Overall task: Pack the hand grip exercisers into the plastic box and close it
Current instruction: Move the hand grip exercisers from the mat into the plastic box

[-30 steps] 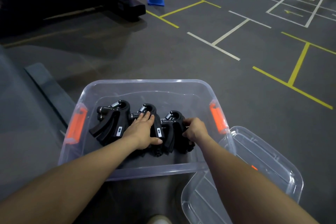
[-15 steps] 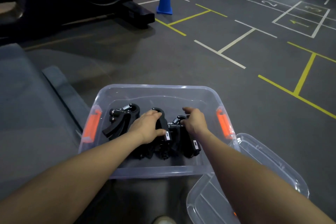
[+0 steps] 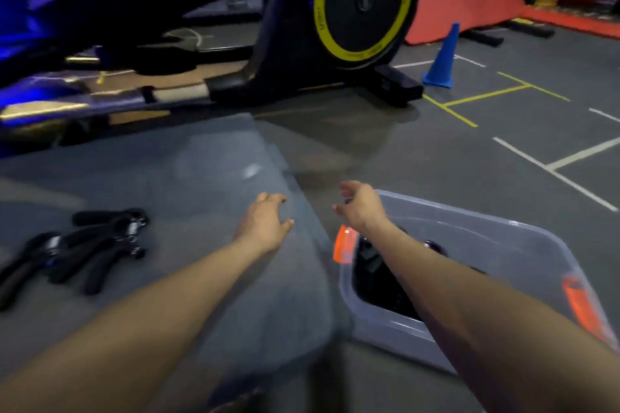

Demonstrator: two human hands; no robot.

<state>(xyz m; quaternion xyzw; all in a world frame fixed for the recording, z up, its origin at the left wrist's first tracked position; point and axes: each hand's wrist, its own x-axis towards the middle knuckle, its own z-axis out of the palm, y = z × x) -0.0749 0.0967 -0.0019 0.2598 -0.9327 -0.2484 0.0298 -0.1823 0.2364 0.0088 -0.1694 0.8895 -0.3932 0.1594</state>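
From the head camera the packing looks partly done: dark hand grip exercisers (image 3: 379, 265) already lie inside the clear plastic box (image 3: 496, 238), mostly hidden behind the right forearm, while a loose cluster of black grip exercisers (image 3: 77, 248) is on the grey mat (image 3: 201, 178) at the far left, well apart from the box. By my reading those must be carried over before the box can be closed; no lid shows in this view. The left hand (image 3: 265, 223) hovers over the mat with fingers loosely bent and holding nothing; the right hand (image 3: 360, 208) hangs above the box's near-left corner, fingers spread and empty. The box is translucent, smooth-walled with rounded corners and orange clip latches (image 3: 344, 245) at its ends. The exercisers are matte black, V-shaped handles joined by a coiled metal spring. The mat looks soft and slightly blurred.
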